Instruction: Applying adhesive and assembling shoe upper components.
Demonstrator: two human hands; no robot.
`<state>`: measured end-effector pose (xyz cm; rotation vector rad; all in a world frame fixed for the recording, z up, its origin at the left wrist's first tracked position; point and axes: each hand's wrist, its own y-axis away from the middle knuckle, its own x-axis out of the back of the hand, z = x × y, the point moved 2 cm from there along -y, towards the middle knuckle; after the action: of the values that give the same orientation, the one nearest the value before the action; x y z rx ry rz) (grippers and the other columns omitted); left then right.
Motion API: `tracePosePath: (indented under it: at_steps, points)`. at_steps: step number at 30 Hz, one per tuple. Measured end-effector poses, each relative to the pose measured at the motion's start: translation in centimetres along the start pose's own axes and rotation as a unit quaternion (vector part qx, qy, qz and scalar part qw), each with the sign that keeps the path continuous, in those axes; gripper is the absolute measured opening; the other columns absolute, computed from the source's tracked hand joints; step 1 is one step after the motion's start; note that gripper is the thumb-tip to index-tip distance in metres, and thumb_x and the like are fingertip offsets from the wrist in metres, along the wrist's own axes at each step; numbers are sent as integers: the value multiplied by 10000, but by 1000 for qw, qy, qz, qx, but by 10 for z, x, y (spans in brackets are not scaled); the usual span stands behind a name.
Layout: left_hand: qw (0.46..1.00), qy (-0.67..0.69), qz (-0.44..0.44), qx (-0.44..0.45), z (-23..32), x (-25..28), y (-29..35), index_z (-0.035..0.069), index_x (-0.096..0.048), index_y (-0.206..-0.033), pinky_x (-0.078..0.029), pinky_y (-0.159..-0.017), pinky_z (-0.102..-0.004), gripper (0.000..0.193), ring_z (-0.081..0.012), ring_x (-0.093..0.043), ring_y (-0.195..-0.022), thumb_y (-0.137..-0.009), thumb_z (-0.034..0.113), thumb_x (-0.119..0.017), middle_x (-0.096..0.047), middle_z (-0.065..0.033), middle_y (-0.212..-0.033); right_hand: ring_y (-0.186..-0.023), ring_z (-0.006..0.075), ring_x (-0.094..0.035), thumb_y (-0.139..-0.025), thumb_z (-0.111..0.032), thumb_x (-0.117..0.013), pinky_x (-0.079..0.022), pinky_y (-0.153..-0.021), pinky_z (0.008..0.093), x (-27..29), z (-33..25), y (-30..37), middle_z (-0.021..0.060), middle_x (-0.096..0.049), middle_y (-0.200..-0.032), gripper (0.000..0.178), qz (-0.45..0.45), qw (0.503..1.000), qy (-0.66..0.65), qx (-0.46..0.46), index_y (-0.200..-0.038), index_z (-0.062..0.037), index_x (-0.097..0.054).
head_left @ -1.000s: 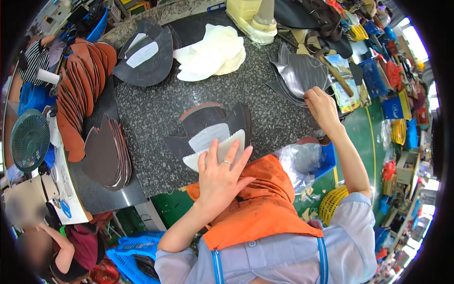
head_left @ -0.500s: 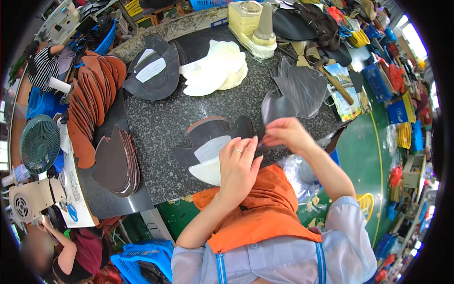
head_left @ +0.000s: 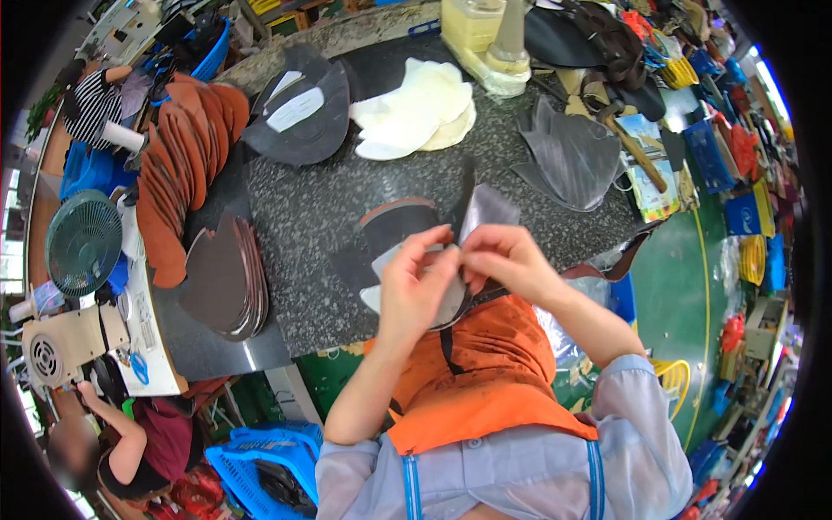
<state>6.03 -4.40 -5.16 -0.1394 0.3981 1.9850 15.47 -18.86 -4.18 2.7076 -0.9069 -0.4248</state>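
In front of my body, a dark leather piece with a pale grey and white lining (head_left: 397,222) lies at the near edge of the stone-topped table. My left hand (head_left: 416,286) is over its right part, with fingers curled and thumb bent in toward the fingertips; they seem to grip its edge, partly hidden. Close beside it, my right hand (head_left: 510,264) pinches a glossy dark sheet (head_left: 490,210), which stands tilted up beyond the fingers. The fingertips of both hands nearly meet. A dark strip hangs below them over the orange apron (head_left: 485,364).
White pieces (head_left: 414,108), dark pieces (head_left: 303,121) and a dark glossy stack (head_left: 572,156) lie on the table. Stacks of brown pieces (head_left: 186,165) stand left. Far off are a glue container (head_left: 472,35) and a hammer (head_left: 637,152). Another person (head_left: 121,433) sits lower left.
My left hand went from lying outstretched on the leather piece to curled fingers. My right hand moved closer to it, bringing the glossy sheet away from the dark stack. The view shifted slightly.
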Motion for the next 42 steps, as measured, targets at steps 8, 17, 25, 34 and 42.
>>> tracePosePath:
  at_steps: [8,17,25,34,42]
  points:
    - [959,-219,77,-163,1,-2,14,-56,-687,-1131,-434,-670,-218,213,-90,-563,-765,-960,26,-589,-624,-34,-849,-682,61,-596,-945,-183,-660,-488,-594,239,-23,0,-8,17,-627,-720,202,45,981,138,129,-910,13,-626]
    - [981,-60,125,-137,5,36,-5,-42,-663,-1032,-458,-725,-215,180,-66,-575,-836,-1006,86,-538,-649,-23,-930,-599,295,-624,-785,-86,-742,-507,-523,345,-33,6,4,79,-601,-713,212,150,821,366,411,-713,-70,-543]
    - [960,-23,171,-222,33,-18,1,-25,-646,-1019,-524,-767,-271,139,-136,-641,-844,-991,82,-562,-668,-65,-929,-677,59,-473,-1004,-92,-530,-421,-593,236,-29,-2,-24,-40,-534,-794,152,319,926,45,195,-1128,-54,-609]
    - [965,243,94,0,13,20,-14,-29,-649,-1061,-575,-808,-316,188,-152,-679,-886,-1014,120,-545,-703,-117,-1042,-822,324,-678,-846,-108,-600,-509,-757,443,131,1,40,109,-678,-889,303,261,535,803,23,-1148,-113,-607]
    - [856,-359,-204,-312,28,-27,54,71,-697,-1102,-513,-783,-351,353,-295,-660,-925,-764,148,-767,-662,-140,-1031,-1217,229,-561,-1033,-504,-414,-466,-1023,404,-7,2,43,102,-535,-1405,572,110,956,-213,-169,-1407,-78,-487]
